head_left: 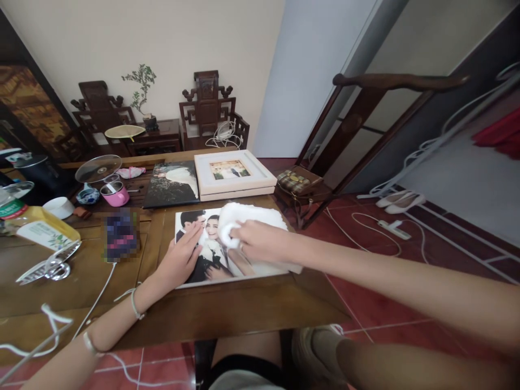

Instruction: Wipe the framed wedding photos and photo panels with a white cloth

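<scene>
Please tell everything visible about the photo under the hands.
The photo lies flat near the front edge of the wooden table. It looks like a stiff board with pale edges, printed with a two-person portrait. The left hand rests on its left part; the right hand holds a white cloth over its right part.

No text, brand or number is legible in this view. At 9 o'clock on the counter (158, 314), the yellow-filled bottle (72, 230) carries a green label (11, 208) with pale marks, too small to read, and a white label (40, 234) with a leaf motif, lettering indistinct. Between 8 and 9 o'clock, nearer the centre, a pixelated device (121, 238) shows a pink streak, unreadable.
</scene>
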{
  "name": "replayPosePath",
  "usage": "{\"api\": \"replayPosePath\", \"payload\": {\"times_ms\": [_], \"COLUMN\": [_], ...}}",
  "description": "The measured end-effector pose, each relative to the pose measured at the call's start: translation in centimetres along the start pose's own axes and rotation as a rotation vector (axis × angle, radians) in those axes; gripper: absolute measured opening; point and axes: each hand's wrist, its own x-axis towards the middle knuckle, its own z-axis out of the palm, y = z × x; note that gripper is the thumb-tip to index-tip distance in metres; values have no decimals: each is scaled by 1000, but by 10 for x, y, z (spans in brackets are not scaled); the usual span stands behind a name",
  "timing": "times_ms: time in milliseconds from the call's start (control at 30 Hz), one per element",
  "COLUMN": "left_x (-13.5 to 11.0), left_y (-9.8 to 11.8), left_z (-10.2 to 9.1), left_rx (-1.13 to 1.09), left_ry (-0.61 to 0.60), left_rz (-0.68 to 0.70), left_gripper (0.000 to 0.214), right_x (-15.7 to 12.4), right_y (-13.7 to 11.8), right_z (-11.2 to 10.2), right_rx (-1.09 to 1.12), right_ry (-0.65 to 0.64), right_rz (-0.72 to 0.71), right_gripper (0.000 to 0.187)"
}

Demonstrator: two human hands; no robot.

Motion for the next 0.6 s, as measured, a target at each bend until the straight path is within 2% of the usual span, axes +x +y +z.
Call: {"api": "replayPosePath", "payload": {"times_ms": [100, 233, 333, 500, 600], "left_x": [0, 1, 2, 3, 4], "left_y": [1, 2, 3, 4, 3], "left_z": [-2, -4, -5, -6, -6], "left_rx": [10, 22, 37, 38, 13], "left_ry": [-1, -36, -41, -16, -13], "left_rz": [18, 0, -3, 25, 37], "left_gripper": [46, 46, 46, 41, 40], "right_x": [22, 54, 76, 99, 98], "right_y": [9, 7, -3, -22, -20], "right_z": [-3, -13, -21, -26, -25], "right_rx": [124, 274, 324, 240, 211], "right_ry": [73, 144, 137, 133, 122], "right_rz": [54, -20, -86, -325, -343], "right_gripper": [29, 24, 23, 19, 20]}}
